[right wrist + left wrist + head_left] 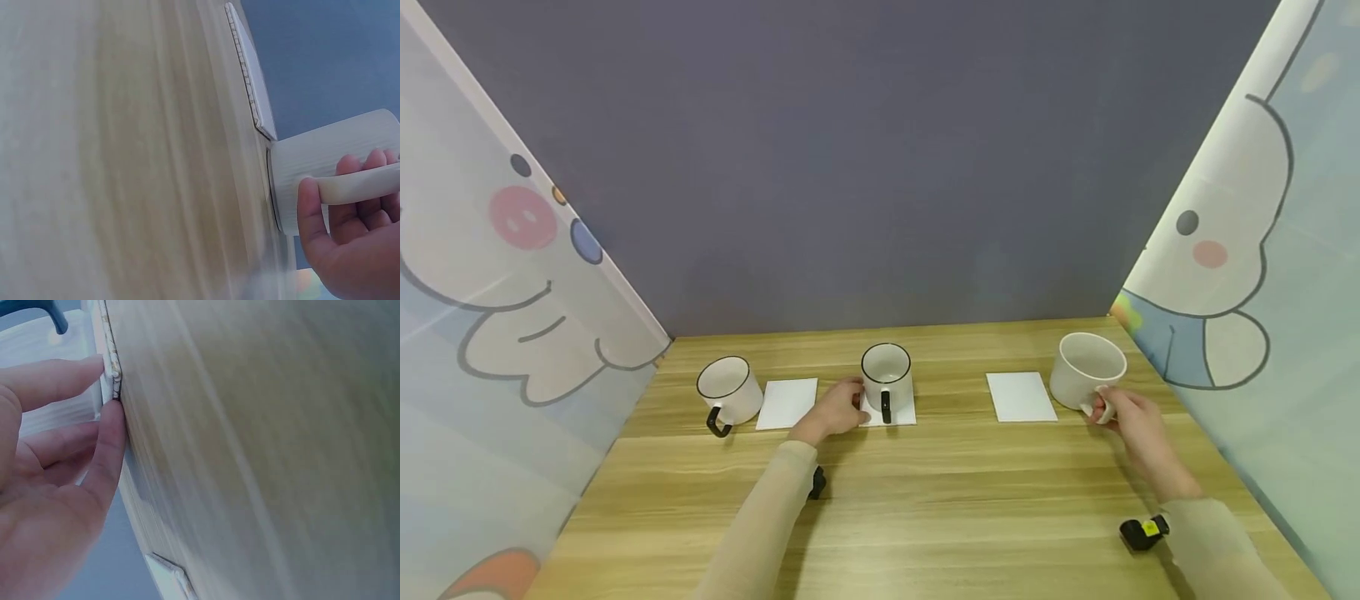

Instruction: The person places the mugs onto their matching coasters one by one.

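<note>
A white mug with a black rim and black handle (886, 367) stands on a square white coaster (907, 417) at the middle of the table. At that coaster's left side, my left hand (837, 408) pinches its edge between thumb and fingertips, close beside the mug. In the left wrist view, the thumb and a finger (107, 444) meet the coaster's corner. Over on the right, a plain white mug (1078, 375) stands upright on the wood. My right hand (1133, 421) grips its handle (356, 187), with the fingers curled through it.
Another black-rimmed mug (733, 396) stands at the left, its black handle toward me. Beside it lies a bare white coaster (787, 403). A further bare coaster (1021, 397) lies left of the plain mug. A dark panel (880, 167) rises behind the wooden table (955, 500).
</note>
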`<state>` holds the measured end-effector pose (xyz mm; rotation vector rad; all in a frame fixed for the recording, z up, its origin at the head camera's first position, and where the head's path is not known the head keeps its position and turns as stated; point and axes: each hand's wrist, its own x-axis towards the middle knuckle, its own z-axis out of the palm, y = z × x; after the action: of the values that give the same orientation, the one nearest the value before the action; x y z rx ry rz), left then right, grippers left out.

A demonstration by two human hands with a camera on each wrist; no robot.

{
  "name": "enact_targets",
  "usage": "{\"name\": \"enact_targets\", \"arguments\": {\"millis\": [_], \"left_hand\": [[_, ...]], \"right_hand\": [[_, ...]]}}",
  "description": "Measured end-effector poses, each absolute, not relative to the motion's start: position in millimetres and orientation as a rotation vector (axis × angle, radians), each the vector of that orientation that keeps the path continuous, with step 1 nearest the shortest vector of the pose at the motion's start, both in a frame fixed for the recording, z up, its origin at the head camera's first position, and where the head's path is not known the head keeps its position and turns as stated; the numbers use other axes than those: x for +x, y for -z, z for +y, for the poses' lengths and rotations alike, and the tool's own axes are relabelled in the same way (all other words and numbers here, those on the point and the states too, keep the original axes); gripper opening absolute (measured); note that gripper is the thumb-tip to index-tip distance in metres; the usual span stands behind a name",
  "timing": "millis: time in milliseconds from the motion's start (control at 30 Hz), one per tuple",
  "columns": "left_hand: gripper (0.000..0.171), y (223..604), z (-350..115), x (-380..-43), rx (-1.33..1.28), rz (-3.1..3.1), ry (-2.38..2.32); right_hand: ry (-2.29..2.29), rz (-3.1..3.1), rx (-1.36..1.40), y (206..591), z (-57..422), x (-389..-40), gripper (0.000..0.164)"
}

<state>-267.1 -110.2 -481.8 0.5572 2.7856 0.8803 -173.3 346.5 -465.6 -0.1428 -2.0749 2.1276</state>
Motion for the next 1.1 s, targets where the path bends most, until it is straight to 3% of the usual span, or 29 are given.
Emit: {"name": "enact_targets", "arguments": {"millis": [133,300,533,900,1100], "left_hand": [[0.043,478.7,-111.4,-265.3,0.533,2.774,-0.904],[0.017,470.7,-114.3,-260.8,0.504,2.766,-0.944],[0.045,452.4,-120.6,-245.3,0.370,2.749,-0.987],[0.026,421.1,-109.7,-228.1,0.267,3.181,-0.812],[0.019,408.1,-97.5,-221.9,0.423,3.400,-0.949]], "right_hand": [[-2.132,-2.058,-0.146,463.6,342.7,-173.6,0.029],[-2.143,-2.052,-0.159,463.1,342.7,-173.4,0.028],[-2.072,-2.118,-0.200,464.7,340.0,-175.6,0.032],[-2.074,-2.122,-0.207,463.0,339.2,-175.6,0.030],[-2.051,-2.127,-0.208,462.3,338.9,-173.6,0.034]]}}
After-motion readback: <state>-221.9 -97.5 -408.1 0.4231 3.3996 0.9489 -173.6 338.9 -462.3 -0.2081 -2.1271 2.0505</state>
